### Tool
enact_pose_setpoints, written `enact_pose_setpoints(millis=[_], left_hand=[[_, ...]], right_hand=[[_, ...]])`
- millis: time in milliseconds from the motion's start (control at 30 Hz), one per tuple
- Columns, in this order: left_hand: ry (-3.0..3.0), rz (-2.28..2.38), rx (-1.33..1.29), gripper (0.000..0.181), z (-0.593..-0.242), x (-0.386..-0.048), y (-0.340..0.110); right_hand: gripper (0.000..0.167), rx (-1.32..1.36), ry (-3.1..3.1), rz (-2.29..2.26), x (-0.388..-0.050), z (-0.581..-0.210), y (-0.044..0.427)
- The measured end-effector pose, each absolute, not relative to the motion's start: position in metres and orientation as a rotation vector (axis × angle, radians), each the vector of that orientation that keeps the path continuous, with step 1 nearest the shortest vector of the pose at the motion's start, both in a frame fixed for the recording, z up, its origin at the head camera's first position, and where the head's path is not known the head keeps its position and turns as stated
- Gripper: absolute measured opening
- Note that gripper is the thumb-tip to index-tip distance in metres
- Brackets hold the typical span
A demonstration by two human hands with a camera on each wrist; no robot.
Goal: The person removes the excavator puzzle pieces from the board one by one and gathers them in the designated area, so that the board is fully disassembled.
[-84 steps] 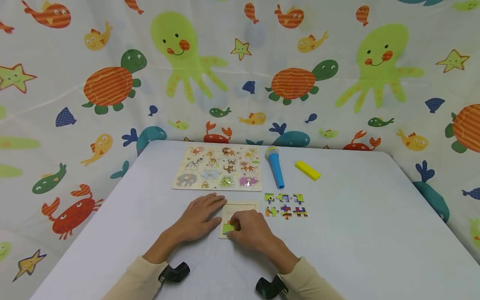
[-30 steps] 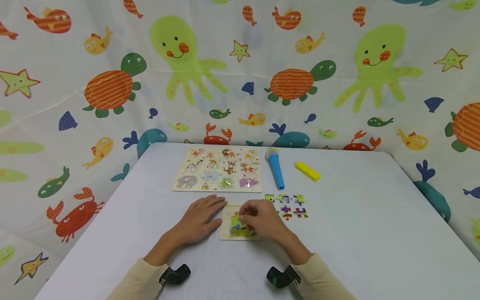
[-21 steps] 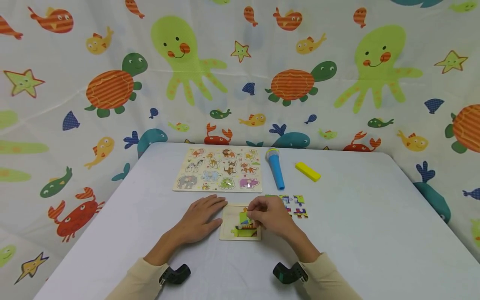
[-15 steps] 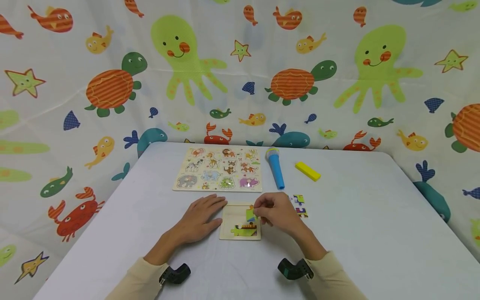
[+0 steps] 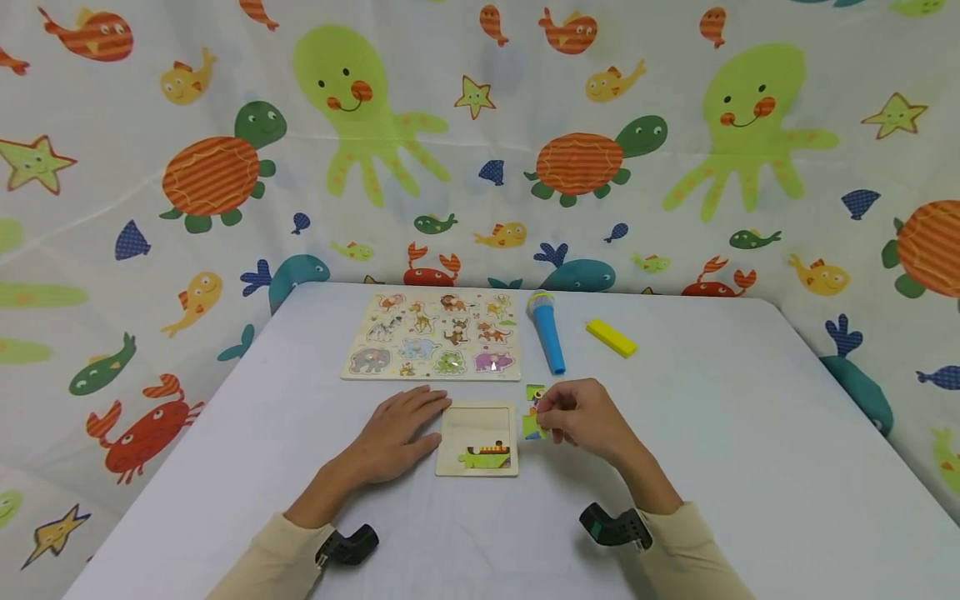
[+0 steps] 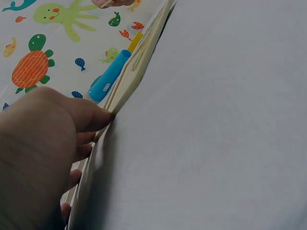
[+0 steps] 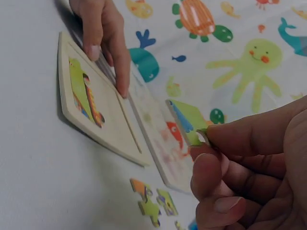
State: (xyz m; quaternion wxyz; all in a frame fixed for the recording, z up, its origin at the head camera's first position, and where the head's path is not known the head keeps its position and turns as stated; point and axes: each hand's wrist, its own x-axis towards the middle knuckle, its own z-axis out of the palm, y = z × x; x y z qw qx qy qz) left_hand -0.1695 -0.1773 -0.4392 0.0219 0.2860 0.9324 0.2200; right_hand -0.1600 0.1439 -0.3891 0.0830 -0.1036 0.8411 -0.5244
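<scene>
A small wooden puzzle tray (image 5: 468,423) lies at the middle front of the table. Joined green jigsaw pieces with a red and yellow strip (image 5: 486,458) sit in its lower right part. My left hand (image 5: 397,435) lies to the left of it, fingers fairly straight and touching its edge, as the left wrist view also shows. Just off the tray's right side, my right hand (image 5: 592,421) pinches a green and blue jigsaw piece (image 7: 188,120) between thumb and forefinger. Loose jigsaw pieces (image 7: 149,202) lie on the table near that hand, which hides most of them in the head view.
Behind the tray lies a larger animal puzzle board (image 5: 431,333). A blue toy microphone (image 5: 548,335) and a yellow block (image 5: 611,337) lie to its right. A cloth printed with sea animals (image 5: 420,75) hangs behind the white table.
My right hand has carried the green and blue piece from inside the tray, rightward past its edge, toward the loose pieces. My left hand has stayed in place.
</scene>
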Motion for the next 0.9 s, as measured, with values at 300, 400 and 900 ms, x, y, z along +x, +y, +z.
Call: enact_pose_setpoints(millis=[300, 400, 900], left_hand=[[2.893, 0.682, 0.887, 0.056, -0.44, -0.169, -0.177], [2.899, 0.682, 0.891, 0.056, -0.44, -0.169, -0.177], [2.901, 0.673, 0.869, 0.056, -0.44, -0.169, -0.177]], right_hand=[[0.009, -0.29, 2.445, -1.503, -0.163, -0.403, 0.156], [0.01, -0.268, 2.434, -1.476, -0.163, -0.406, 0.158], [0.011, -0.265, 2.578, -1.256, -0.166, -0.417, 0.154]])
